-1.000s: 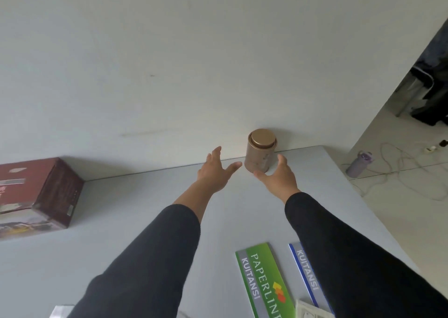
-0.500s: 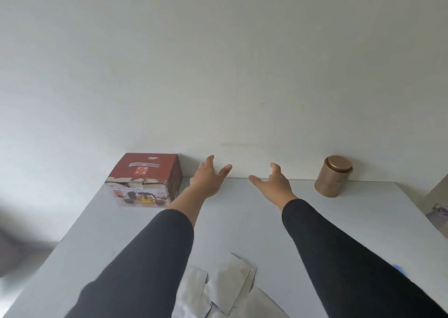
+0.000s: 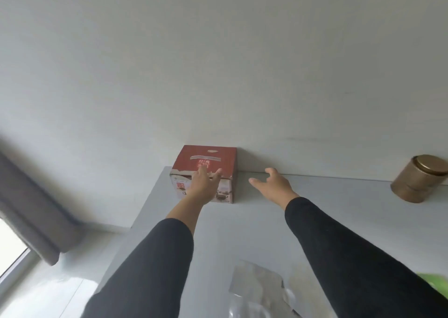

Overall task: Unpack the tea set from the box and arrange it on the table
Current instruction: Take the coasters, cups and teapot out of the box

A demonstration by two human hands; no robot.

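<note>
— What are the hands doing?

— The left hand [image 3: 203, 187] is stretched forward with its fingers straight and spread wide, holding nothing. It lies in front of the red box [image 3: 206, 169], fingertips over the box's top front edge; I cannot tell whether they touch the cardboard. The right hand [image 3: 274, 186] is out too, at about three o'clock from the left one, palm turned inward, fingers loosely open and the thumb apart. It holds nothing and is off the box, just beside its right side with bare table between.

— Where does the box sit?

— At twelve o'clock from the person, at the far left corner of the pale table [image 3: 339, 211], back against the white wall [image 3: 218, 63]. Its flaps look closed, with a strip of tape across the red top and printed pictures on the front face.

— Anything else around?

— A gold-brown tin [image 3: 419, 181] with a round lid stands at two o'clock, near the wall and well apart from the right hand. Close to the person, at about five o'clock, lie some crumpled clear wrappers [image 3: 259, 286]. A green edge [image 3: 436, 281] shows at the right border, too blurred to identify. Off the table at eight o'clock hangs a grey curtain [image 3: 31, 208] beside a bright window [image 3: 9, 249]. Both arms wear dark sleeves [image 3: 150, 266].
</note>
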